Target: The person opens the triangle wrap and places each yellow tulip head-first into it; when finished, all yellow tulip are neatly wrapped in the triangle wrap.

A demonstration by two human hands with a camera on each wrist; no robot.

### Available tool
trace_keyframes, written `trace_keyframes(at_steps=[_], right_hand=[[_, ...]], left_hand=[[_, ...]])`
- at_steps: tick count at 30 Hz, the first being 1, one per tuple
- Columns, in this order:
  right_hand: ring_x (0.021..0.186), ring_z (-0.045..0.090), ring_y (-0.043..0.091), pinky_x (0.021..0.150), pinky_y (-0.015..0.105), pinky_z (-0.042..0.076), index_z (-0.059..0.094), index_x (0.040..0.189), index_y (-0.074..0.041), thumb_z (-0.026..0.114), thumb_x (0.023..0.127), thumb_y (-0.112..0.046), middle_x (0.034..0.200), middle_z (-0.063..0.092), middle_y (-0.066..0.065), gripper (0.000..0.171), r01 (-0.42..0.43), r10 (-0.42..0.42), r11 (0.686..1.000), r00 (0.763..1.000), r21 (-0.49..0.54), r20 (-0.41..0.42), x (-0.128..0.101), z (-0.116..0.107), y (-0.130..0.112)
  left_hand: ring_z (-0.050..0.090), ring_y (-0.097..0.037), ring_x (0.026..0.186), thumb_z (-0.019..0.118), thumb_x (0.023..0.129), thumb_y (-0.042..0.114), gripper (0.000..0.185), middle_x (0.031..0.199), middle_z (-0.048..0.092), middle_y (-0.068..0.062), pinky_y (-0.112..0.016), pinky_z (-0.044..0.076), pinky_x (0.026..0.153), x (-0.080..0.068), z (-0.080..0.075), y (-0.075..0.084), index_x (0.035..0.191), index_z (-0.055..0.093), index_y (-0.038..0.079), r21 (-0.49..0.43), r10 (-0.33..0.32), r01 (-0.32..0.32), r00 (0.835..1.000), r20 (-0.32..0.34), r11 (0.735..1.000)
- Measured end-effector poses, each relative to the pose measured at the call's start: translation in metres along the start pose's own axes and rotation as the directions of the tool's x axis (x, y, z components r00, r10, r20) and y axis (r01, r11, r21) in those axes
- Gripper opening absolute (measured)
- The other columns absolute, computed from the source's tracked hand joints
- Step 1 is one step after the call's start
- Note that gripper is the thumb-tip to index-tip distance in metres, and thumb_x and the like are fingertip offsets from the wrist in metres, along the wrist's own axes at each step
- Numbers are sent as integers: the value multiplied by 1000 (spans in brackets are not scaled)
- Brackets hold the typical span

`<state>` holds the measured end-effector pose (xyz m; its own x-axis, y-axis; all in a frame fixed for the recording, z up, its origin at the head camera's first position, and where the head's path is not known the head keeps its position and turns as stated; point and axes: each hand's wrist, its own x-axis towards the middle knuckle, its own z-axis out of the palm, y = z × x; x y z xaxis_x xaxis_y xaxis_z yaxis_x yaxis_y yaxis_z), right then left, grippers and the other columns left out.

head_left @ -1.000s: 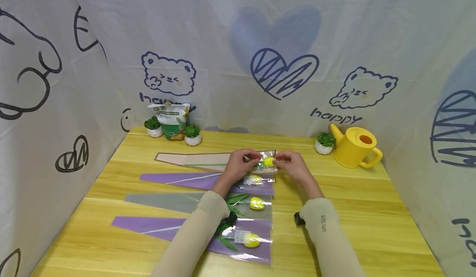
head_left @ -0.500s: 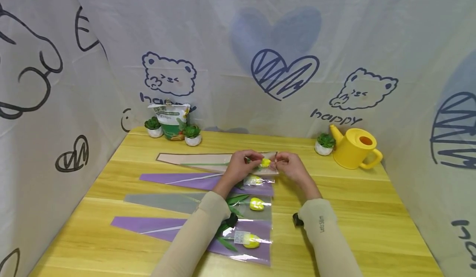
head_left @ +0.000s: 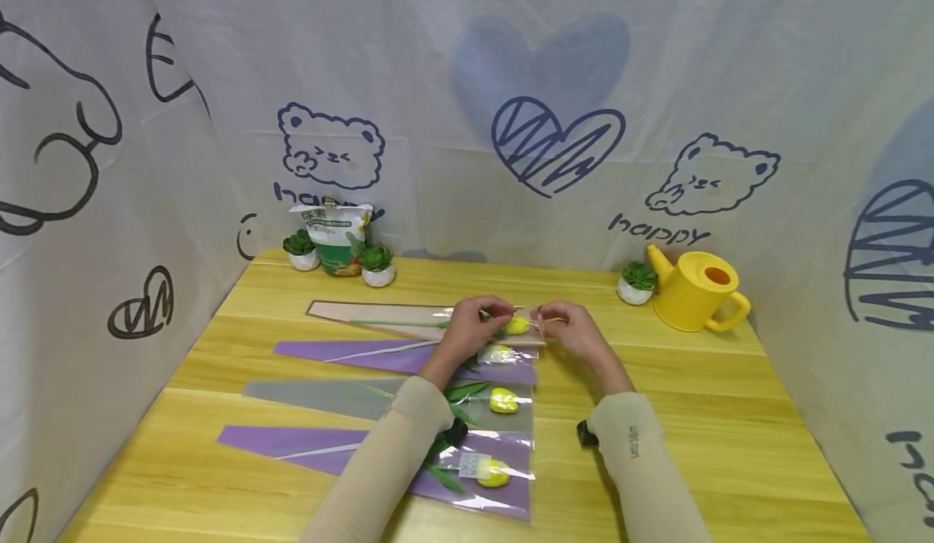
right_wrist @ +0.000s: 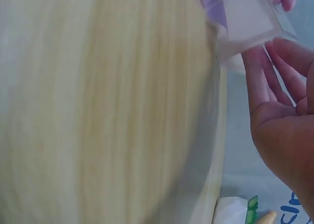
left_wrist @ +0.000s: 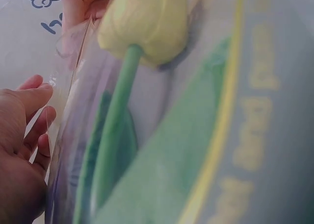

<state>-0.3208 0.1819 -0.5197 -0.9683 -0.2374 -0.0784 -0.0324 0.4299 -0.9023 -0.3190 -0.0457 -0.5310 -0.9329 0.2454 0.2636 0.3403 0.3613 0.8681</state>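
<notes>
Left grip: the left hand (head_left: 470, 327) pinches the open end of the beige sleeve (head_left: 394, 314), fingers curled over the film just beside the flower head.
Right grip: the right hand (head_left: 572, 326) pinches the opposite edge of the same opening, fingertips curled on the clear film.
Held item: a yellow tulip (head_left: 517, 325) lies inside the sleeve between the two hands; its green stem (head_left: 397, 322) runs left along the sleeve.
Left wrist view: the tulip head (left_wrist: 145, 23) and stem (left_wrist: 114, 126) show through clear film; the left hand's fingers (left_wrist: 30, 102) touch the film edge.
Right wrist view: a corner of clear film (right_wrist: 248, 20) sits against the right hand's fingers (right_wrist: 267, 84); the rest is blurred.
Sleeve position: flat on the counter (head_left: 730, 413), at the far end of a row of four.
Adjacent sleeves: an upper purple sleeve (head_left: 379, 355), a grey sleeve (head_left: 328, 395) and a near purple sleeve (head_left: 321, 443), each holding a yellow tulip.
Counter, far right: a yellow watering can (head_left: 696, 288) just beside a small potted plant (head_left: 636, 280).
Counter, far left: a printed bag (head_left: 336, 235) between two small potted plants (head_left: 301, 249).
Surround: white cloth (head_left: 452, 81) printed with bears and hearts.
</notes>
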Motion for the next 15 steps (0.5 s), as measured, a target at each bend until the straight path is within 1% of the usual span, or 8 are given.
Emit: trace_keyframes(at_steps=[3,6,7,10,15], right_hand=[[112,67,30,100,42,55,68,125,3,63,103,-11,131,68,22,26,-3,3,1000,1000,3,-30,-1,-1,2],[103,71,25,92,34,58,65,129,3,62,105,-16,130,66,23,31,-29,30,999,998,19,-64,0,-1,4],[102,70,24,91,32,58,64,132,2,61,105,-17,131,65,23,33,-34,35,999,997,12,-73,0,-1,5],[106,70,25,91,31,58,58,140,1,59,107,-21,135,61,22,40,-58,58,998,995,7,-83,0,-1,6],[120,65,36,100,39,56,49,149,0,56,108,-22,147,51,23,47,-79,81,996,996,50,-31,0,1,5]], left_hand=[[66,-10,84,76,95,13,12,99,79,-4,-22,48,69,-1,-1,-2,106,80,11,8,4,-4,1000,3,1000],[68,-12,88,76,95,12,13,101,79,-5,-22,49,70,-2,-2,-4,107,80,11,8,9,-9,1000,18,1000],[68,-14,89,76,94,11,14,102,79,-5,-22,50,71,-2,-2,-5,108,80,11,6,8,-9,1000,23,1000],[70,-18,93,76,95,10,16,107,78,-6,-24,52,74,-3,-4,-7,110,80,10,-1,4,-4,999,36,1000],[72,-22,98,74,95,7,18,112,78,-7,-29,56,82,-4,-7,-7,112,78,10,-4,-9,9,999,53,1000]])
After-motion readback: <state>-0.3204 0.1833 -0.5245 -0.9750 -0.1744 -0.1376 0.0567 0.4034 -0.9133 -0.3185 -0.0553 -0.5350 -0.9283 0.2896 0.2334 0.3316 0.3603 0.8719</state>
